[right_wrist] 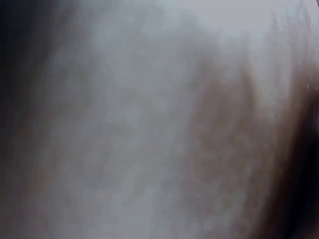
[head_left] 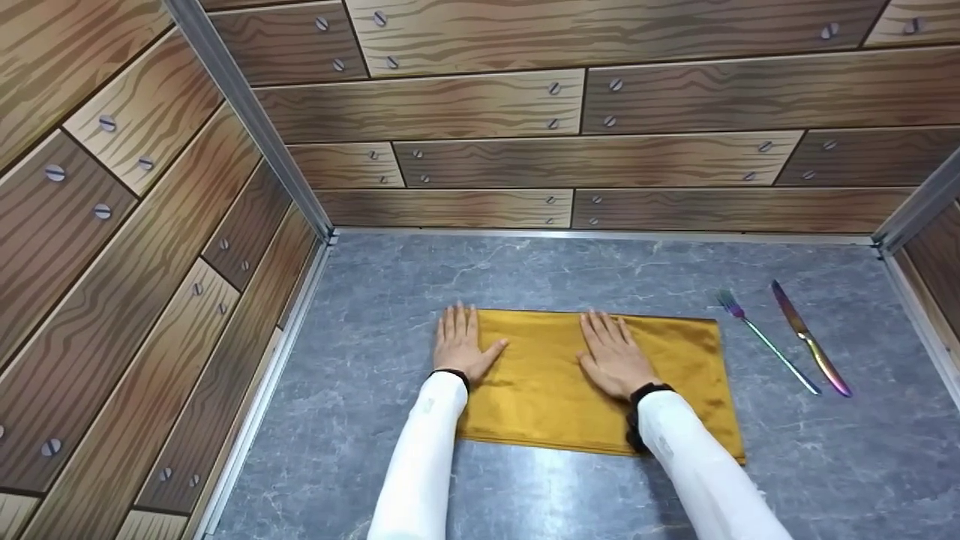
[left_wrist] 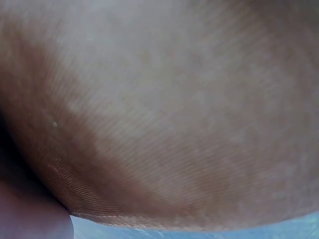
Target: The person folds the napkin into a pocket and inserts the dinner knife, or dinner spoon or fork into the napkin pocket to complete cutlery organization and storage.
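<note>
A golden-yellow satin cloth (head_left: 540, 397), folded into a rectangle, lies flat on the grey marbled surface in the head view. My left hand (head_left: 463, 346) rests palm down over its left edge, fingers straight and thumb spread onto the fabric. Farther right, my right hand (head_left: 616, 358) lies flat on the cloth, its straight fingertips near the far edge. Finely ribbed brownish fabric (left_wrist: 174, 114) fills most of the left wrist view, with a blurred bit of skin at the lower left. The right wrist view is too blurred to make out.
Right of the cloth lie a rainbow-coloured fork (head_left: 772, 346) and a similar knife (head_left: 804, 335), side by side and slanted. Wood-patterned panels (head_left: 487, 161) wall the back and both sides, with metal strips along the edges of the grey surface (head_left: 360, 300).
</note>
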The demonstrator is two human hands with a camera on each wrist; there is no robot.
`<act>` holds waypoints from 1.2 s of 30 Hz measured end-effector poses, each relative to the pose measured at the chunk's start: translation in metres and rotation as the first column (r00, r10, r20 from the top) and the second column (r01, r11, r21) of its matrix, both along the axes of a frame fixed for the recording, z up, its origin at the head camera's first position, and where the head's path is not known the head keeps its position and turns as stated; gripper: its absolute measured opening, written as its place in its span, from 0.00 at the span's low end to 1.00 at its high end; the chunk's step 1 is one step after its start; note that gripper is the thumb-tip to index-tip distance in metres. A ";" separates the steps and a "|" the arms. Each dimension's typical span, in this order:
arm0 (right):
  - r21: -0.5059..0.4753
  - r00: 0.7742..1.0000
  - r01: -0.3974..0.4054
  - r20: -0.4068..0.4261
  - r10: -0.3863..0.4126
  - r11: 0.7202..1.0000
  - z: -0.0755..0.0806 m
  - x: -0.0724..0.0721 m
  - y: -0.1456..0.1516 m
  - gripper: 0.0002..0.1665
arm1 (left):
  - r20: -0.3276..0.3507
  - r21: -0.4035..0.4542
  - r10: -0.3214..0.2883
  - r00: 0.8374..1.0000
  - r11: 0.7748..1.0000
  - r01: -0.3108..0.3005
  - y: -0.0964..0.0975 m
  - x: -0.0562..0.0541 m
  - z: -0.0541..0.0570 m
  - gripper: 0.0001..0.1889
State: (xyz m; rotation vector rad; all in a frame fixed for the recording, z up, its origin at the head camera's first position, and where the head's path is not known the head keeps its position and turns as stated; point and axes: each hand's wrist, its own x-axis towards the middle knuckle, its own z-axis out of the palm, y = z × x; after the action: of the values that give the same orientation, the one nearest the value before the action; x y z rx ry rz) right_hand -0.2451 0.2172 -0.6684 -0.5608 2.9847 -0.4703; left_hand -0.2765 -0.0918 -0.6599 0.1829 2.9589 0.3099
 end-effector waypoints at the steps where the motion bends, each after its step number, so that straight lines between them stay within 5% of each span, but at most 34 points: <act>1: -0.002 1.000 0.005 0.002 -0.005 1.000 0.001 0.000 0.002 0.41 | 0.004 -0.002 -0.001 1.000 1.000 0.001 0.000 0.000 -0.001 0.54; 21: -0.009 0.980 0.184 0.081 -0.183 0.983 0.017 0.018 0.099 0.49 | 0.008 0.020 -0.002 1.000 1.000 0.002 -0.001 -0.001 -0.003 0.52; 36: -0.059 0.977 0.202 0.080 -0.197 0.978 0.019 0.022 0.107 0.49 | -0.013 0.101 -0.004 1.000 0.995 0.005 -0.003 0.001 0.005 0.48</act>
State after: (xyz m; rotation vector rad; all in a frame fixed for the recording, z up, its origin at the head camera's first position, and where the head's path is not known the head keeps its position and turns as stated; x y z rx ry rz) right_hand -0.2234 0.3241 -0.6494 -0.2420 2.9769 -0.5925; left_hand -0.2760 -0.0951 -0.6546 0.2051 2.9571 0.4605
